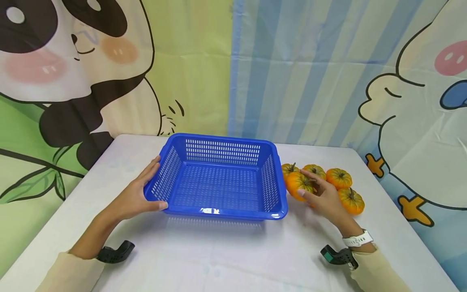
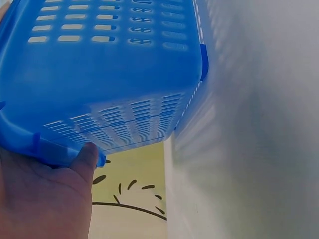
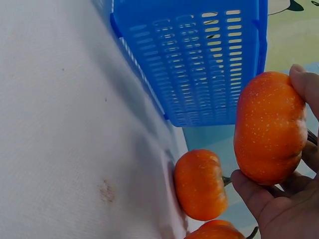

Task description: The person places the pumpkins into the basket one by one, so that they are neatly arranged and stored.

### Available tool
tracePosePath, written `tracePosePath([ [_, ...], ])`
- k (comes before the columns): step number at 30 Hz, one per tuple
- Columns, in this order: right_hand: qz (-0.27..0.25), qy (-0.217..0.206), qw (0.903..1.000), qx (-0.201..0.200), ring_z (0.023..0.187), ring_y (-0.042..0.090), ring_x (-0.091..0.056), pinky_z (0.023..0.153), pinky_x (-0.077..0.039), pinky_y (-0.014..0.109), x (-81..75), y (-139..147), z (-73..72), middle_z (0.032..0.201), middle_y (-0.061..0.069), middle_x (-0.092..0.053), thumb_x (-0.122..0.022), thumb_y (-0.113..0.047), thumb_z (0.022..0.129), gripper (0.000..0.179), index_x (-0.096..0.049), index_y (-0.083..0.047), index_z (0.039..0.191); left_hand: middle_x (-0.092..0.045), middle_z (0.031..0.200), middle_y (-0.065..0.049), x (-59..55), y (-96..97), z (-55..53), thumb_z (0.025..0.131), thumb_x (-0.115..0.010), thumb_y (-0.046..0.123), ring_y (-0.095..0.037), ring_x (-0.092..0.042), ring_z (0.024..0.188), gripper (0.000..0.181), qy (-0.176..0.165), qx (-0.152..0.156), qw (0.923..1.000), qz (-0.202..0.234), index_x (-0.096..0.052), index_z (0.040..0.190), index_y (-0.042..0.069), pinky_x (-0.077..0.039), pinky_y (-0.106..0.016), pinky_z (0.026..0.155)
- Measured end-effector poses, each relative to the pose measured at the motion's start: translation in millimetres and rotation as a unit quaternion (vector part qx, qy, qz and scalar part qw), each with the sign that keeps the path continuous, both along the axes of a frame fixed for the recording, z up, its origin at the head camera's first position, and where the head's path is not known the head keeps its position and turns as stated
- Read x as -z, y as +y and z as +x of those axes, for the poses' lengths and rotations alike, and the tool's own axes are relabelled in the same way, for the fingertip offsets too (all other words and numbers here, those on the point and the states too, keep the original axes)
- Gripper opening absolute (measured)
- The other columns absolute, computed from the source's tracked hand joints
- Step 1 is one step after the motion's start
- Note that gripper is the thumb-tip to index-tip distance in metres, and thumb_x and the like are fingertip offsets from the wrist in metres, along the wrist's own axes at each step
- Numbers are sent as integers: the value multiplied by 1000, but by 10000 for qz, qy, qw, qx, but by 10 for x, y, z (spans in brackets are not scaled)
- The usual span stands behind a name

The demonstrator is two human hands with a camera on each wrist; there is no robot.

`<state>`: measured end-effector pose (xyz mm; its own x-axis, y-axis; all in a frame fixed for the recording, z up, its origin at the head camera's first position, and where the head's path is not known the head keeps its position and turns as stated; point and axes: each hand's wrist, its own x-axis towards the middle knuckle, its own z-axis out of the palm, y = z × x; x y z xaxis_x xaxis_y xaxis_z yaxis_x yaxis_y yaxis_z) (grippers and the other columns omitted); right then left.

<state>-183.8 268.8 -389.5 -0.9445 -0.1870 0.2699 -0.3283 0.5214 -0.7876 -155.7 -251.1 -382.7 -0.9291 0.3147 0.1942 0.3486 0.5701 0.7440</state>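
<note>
A blue plastic basket (image 1: 219,182) with slotted walls stands on the white table, with nothing in it. My left hand (image 1: 136,194) holds its near left corner, thumb on the front rim and fingers along the left side; the left wrist view shows that hand (image 2: 47,194) against the rim. To the right of the basket, my right hand (image 1: 322,198) grips a small orange pumpkin (image 1: 299,185) between thumb and fingers. In the right wrist view this pumpkin (image 3: 271,129) is raised off the table beside the basket wall. Another pumpkin (image 3: 200,184) sits below it.
More pumpkins, among them one at the back (image 1: 314,170) and one at the near right (image 1: 351,200), are grouped around my right hand. The white table (image 1: 226,255) extends in front of the basket. A cartoon-printed curtain (image 1: 284,73) hangs behind.
</note>
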Motion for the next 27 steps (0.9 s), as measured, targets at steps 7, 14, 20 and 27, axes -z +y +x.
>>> tracePosePath([
  [7, 220, 572, 9981, -49, 118, 16, -51, 89, -42, 8, -172, 57, 6, 142, 13, -50, -74, -11, 87, 60, -50, -7, 142, 1, 163, 0, 9, 5, 8, 72, -83, 27, -39, -4, 146, 115, -43, -22, 10000, -46, -6, 157, 10, -21, -73, 102],
  [14, 328, 485, 9981, -167, 122, 28, -50, 91, -42, 10, -382, -51, -43, 143, 7, -49, -73, -21, 89, 59, -50, -14, 143, 1, 163, -1, 6, -25, 50, 72, -83, 26, -40, -4, 146, 115, -36, -23, 10000, -9, -7, 156, 7, -23, -73, 101],
  [20, 393, 460, 9977, -289, 124, 27, -50, 94, -43, 15, -562, -158, -140, 144, 6, -47, -72, -22, 90, 59, -49, -15, 144, 2, 163, -1, -18, -17, 19, 73, -83, 28, -39, -3, 146, 116, -21, 20, 10000, -91, -6, 157, 9, -22, -73, 102],
  [27, 283, 560, 9973, -373, 125, 24, -49, 96, -43, 17, -735, -227, -327, 143, 6, -49, -71, -22, 90, 57, -50, -14, 143, 2, 163, 0, -10, -2, -6, 73, -83, 30, -38, -3, 146, 116, 7, -10, 9999, -165, -6, 157, 9, -21, -72, 103],
])
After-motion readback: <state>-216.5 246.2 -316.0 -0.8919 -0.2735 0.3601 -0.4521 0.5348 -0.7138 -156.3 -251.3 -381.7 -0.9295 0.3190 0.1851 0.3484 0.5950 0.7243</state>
